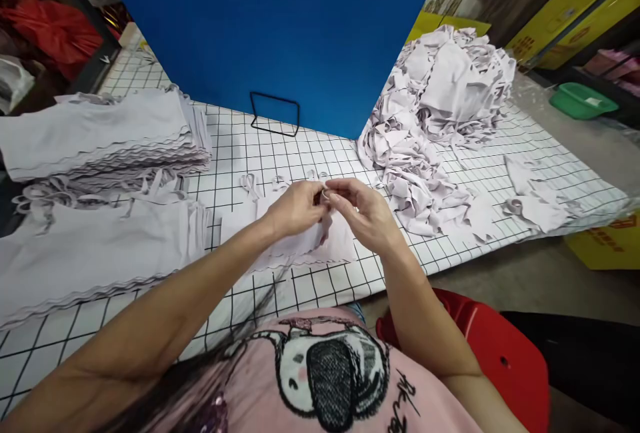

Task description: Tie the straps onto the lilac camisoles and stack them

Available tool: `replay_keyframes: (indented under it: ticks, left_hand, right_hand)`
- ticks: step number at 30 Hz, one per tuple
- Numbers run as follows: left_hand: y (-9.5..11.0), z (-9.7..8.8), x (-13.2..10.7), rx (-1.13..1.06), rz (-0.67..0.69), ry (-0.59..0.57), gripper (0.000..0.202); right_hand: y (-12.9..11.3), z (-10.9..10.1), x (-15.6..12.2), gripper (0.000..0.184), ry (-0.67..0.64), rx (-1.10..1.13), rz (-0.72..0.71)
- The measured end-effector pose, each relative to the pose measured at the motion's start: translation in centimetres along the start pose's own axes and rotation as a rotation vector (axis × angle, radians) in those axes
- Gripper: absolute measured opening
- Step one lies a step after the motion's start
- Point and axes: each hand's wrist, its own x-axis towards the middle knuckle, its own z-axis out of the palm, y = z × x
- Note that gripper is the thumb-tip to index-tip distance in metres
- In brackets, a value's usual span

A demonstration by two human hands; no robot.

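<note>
A pale lilac camisole (295, 246) with thin straps and a wavy hem lies on the checked cloth in front of me. Above its top edge my left hand (300, 208) and my right hand (364, 212) meet, fingertips nearly touching. Both hands are closed in a pinch on a small looped part of a strap (325, 194), mostly hidden by the fingers. Part of the camisole is lifted below the fingertips. Left of it lie a folded stack of like camisoles (95, 240) and a taller stack (95, 130) behind.
A large loose heap of pale garments (450, 86) spreads on the right, with a few more pieces (540, 200) near the right edge. A blue panel (280, 33) stands at the back, a black wire frame (275, 128) at its foot. A red stool (500, 360) is at lower right.
</note>
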Motion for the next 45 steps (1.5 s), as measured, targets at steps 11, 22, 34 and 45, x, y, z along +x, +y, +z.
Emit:
replay_keyframes:
  ticks: [11, 22, 34, 45]
  left_hand:
    - [4.3, -4.0, 4.7, -0.421, -0.028, 0.417, 0.013]
    - [4.9, -12.4, -1.2, -0.366, 0.139, 0.602, 0.026]
    - [-11.7, -5.4, -11.1, -0.547, -0.775, 0.148, 0.047]
    - [-11.3, -5.3, -9.5, -0.278, -0.865, 0.130, 0.058]
  right_hand:
    - [4.7, 6.3, 1.4, 0.090, 0.342, -0.213, 0.026]
    - [3.0, -3.0, 5.9, 0.031, 0.380, -0.591, -0.289]
    - [9.8, -3.0, -4.4, 0.031, -0.179, -0.742, -0.285]
    - [9.4, -3.3, -4.5, 0.028, -0.249, -0.775, -0.321]
